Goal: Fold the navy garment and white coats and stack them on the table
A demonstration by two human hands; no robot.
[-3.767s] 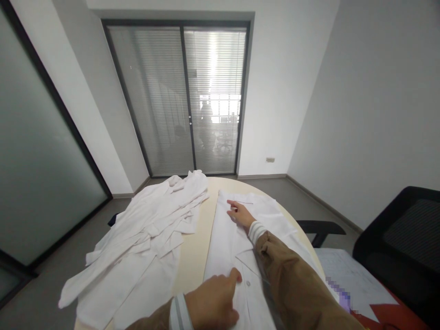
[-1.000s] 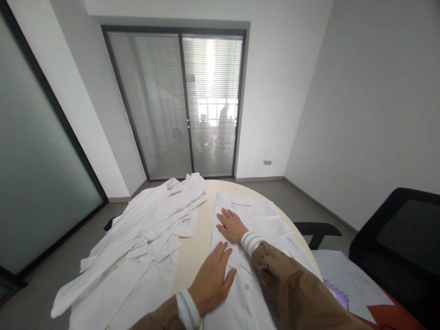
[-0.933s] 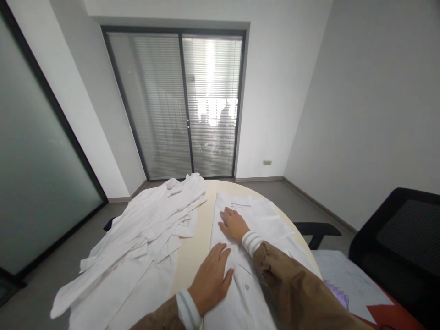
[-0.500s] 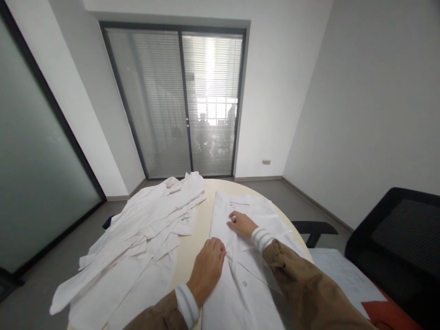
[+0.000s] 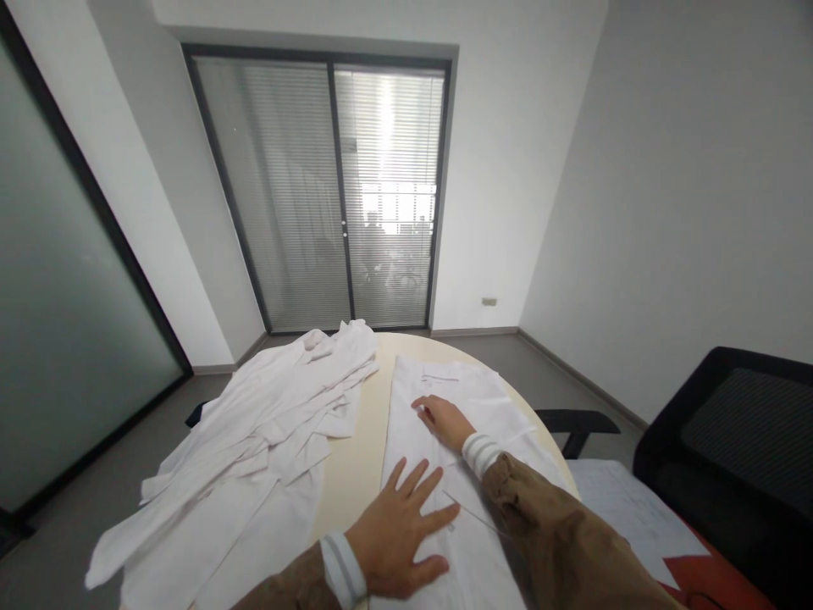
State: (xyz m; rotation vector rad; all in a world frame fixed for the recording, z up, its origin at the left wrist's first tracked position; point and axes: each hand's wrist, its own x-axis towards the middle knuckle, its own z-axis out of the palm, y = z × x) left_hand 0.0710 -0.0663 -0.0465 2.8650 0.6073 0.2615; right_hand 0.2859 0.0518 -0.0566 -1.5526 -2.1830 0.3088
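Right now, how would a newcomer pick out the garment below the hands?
Start from the glazed partition, then drop to the round, pale table before it. On its right side, below the left hand and right hand, lies the white garment. Unlike the rumpled white pile to its left, it lies mostly flat.

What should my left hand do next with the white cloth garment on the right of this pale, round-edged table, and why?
Probably slide your bare left hand gently toward your right over the white cloth garment: the hand is spread wide there, and a thin slanting line, perhaps a crease or an edge, runs close by.
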